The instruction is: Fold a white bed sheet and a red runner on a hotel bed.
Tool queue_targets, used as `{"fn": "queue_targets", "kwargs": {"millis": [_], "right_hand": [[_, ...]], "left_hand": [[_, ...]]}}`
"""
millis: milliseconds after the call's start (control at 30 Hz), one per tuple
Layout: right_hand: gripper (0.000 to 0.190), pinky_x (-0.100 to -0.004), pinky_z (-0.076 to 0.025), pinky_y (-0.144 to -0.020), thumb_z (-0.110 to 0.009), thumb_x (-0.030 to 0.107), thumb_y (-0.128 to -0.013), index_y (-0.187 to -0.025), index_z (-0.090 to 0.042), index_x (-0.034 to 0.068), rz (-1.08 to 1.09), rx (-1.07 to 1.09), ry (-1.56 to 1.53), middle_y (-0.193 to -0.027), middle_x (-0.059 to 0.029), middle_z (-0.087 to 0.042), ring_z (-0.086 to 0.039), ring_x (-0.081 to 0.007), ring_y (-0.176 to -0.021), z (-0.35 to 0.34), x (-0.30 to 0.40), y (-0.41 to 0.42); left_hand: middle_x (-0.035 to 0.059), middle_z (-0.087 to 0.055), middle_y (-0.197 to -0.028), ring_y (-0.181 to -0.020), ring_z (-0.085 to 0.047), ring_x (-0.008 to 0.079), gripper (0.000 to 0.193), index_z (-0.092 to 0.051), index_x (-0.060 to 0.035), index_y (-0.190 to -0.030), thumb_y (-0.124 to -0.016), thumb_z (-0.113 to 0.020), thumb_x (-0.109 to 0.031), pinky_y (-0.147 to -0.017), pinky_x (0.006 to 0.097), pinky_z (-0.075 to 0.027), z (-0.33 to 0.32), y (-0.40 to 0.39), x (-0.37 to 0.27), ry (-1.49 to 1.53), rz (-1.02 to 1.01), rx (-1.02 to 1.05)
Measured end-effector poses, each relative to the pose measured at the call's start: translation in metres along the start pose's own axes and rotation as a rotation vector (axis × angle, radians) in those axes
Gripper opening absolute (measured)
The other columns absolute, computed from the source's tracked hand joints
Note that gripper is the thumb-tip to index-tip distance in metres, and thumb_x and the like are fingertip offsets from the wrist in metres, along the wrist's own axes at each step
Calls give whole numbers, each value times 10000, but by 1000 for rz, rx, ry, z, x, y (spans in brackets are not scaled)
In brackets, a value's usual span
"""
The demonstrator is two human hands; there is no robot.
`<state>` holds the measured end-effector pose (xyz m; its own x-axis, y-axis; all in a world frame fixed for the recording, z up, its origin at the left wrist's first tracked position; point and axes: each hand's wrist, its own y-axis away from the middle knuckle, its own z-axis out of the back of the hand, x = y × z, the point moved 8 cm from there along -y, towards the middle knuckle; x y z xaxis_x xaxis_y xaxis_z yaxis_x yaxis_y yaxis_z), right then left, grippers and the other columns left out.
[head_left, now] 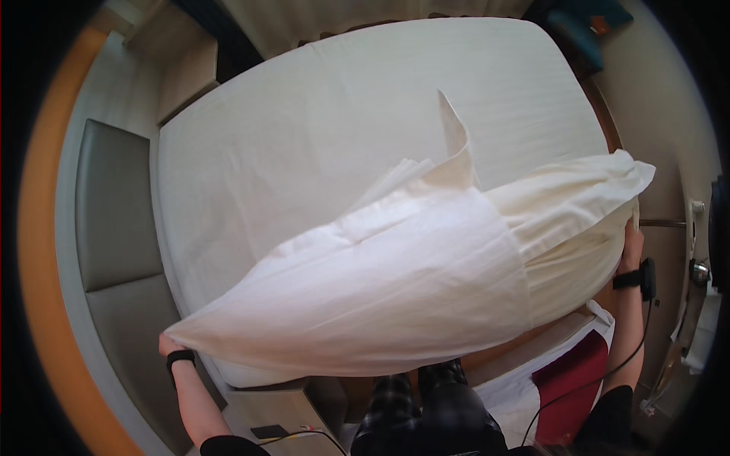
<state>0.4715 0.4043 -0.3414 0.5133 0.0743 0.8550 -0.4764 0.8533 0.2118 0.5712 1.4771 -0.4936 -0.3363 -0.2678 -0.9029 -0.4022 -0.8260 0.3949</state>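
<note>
A large white cloth (365, 285), with a cream-coloured part toward the right, is stretched between my two hands above the near side of a bed. My left hand (170, 345) grips its corner at the lower left, near the headboard. At the right, my right hand (632, 245) holds the gathered cream end; its fingertips are partly hidden by the fabric. One flap of the cloth stands up near the middle. Beyond it lies the mattress (342, 114) in a white fitted covering, lightly wrinkled on the left.
A padded grey headboard (120, 211) borders the bed on the left. A bedside cabinet (274, 402) stands near my left arm. White and dark red fabric (573, 382) lies low at the right. A cable hangs from my right wrist. A teal chair (576, 40) stands at the far right.
</note>
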Motion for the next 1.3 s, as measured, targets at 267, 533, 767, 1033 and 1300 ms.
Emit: {"fn": "queue_targets", "kwargs": {"millis": [267, 533, 767, 1033, 1300], "right_hand": [[611, -283, -360, -806, -428, 451, -795, -1074, -430, -93, 4, 276, 286, -1049, -189, -488, -454, -179, -979, -131, -88, -50], [897, -352, -258, -930, -452, 666, -637, -1199, -298, -15, -952, 246, 148, -1189, -197, -363, -342, -245, -1118, -120, -336, 79], [669, -397, -304, -904, -439, 589, -709, -1177, -374, 117, -681, 217, -830, -1179, -59, -421, -403, -245, -1067, -169, -280, 56], [450, -290, -425, -720, -522, 347, -755, -1069, -472, 28, -504, 37, -435, -991, -57, -540, -520, -186, -871, -143, -262, 7], [352, -290, -435, -534, -558, 268, -722, -894, -527, -38, -136, -108, -217, -805, -75, -552, -534, -164, -663, -115, -151, -24]], "left_hand": [[-5, -501, -868, -929, -383, 126, 372, -507, -120, -855, -777, -449, -479, -851, 357, -208, -38, 28, 101, -314, 141, 343], [46, -422, -1181, -1104, -365, 221, 576, -367, -112, -1177, -774, -379, -524, -919, 382, -287, 8, 283, 312, -46, 1007, 788], [10, -377, -1205, -1118, -319, 199, 553, -332, -144, -1191, -773, -411, -497, -941, 353, -216, -33, 375, 298, 361, 710, 381], [79, -357, -1223, -1102, -358, 219, 529, -297, -44, -1197, -833, -351, -423, -929, 341, -274, -97, 366, 205, 144, 317, 615], [104, -479, -1092, -993, -465, 194, 458, -400, 24, -1107, -867, -303, -354, -859, 294, -347, -125, 354, 64, 294, 172, 645]]}}
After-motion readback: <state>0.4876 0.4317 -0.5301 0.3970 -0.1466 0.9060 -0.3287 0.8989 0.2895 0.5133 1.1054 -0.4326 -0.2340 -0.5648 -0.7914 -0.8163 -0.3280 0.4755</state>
